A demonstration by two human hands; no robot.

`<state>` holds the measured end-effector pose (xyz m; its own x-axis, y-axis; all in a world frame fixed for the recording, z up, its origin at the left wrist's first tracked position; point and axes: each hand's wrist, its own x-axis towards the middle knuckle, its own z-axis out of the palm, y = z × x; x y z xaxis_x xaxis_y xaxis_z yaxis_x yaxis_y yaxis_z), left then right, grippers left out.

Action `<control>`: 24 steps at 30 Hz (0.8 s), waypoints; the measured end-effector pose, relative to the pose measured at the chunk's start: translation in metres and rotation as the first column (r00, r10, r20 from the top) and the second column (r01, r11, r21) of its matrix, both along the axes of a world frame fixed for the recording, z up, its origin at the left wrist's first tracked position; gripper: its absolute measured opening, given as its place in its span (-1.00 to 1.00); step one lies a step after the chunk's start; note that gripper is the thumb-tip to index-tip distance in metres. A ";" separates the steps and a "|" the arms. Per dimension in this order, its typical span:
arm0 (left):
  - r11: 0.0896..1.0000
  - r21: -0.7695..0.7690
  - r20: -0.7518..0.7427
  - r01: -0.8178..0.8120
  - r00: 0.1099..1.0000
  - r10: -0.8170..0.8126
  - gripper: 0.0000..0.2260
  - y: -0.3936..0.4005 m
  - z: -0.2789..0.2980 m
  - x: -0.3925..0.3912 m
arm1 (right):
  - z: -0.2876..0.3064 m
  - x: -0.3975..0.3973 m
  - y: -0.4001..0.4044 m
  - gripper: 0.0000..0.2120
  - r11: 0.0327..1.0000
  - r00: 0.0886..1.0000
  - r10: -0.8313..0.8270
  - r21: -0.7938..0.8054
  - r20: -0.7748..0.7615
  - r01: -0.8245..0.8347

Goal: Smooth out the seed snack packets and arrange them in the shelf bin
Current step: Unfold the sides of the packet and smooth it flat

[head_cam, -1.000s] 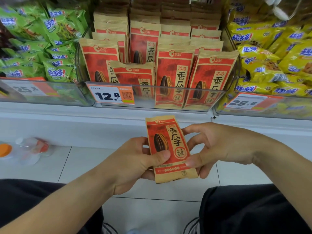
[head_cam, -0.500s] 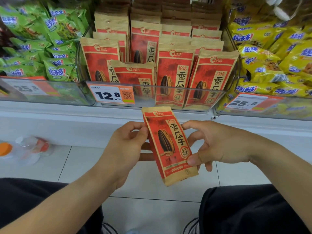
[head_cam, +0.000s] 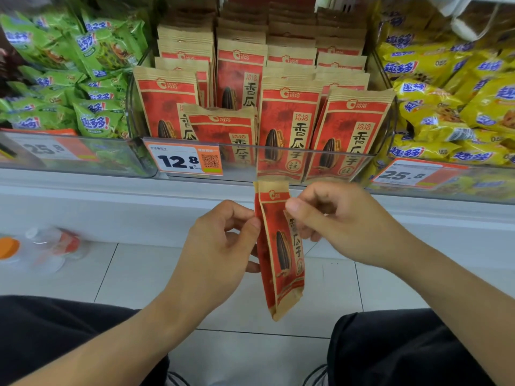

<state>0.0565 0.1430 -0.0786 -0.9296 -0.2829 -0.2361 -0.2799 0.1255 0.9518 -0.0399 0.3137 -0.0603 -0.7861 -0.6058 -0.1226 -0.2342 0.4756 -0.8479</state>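
A red and tan seed snack packet (head_cam: 280,254) hangs upright in front of the shelf, turned almost edge-on to me. My left hand (head_cam: 220,246) pinches its left edge between thumb and fingers. My right hand (head_cam: 342,221) pinches its right edge near the top. Behind them stands the clear shelf bin (head_cam: 278,162) with several rows of the same packets upright. One packet (head_cam: 221,129) in the front row sits lower and crooked.
Green snack bags (head_cam: 80,79) fill the bin to the left and yellow ones (head_cam: 451,101) the bin to the right. Price tags (head_cam: 185,160) hang on the bin fronts. A plastic bottle (head_cam: 47,246) lies on the tiled floor at the left. My knees flank the floor below.
The packet has risen towards the bin and turned from flat-on to nearly edge-on. Both hands have shifted from its lower half to its upper side edges.
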 end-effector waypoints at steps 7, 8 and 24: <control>0.987 -0.147 -0.037 0.066 0.997 -0.072 -0.85 0.000 -0.003 0.002 | -0.007 0.012 -0.011 -0.81 0.990 0.991 0.127 0.056 0.041 -0.129; 0.985 -0.161 -0.037 0.069 0.996 -0.076 -0.84 0.000 -0.004 0.002 | -0.007 0.012 -0.011 -0.82 0.988 0.989 0.138 0.058 0.052 -0.141; 0.995 -0.071 -0.067 0.068 0.995 -0.072 -0.89 -0.001 -0.001 -0.003 | 0.003 0.000 -0.011 -0.81 0.999 0.954 0.041 -0.003 0.298 -0.042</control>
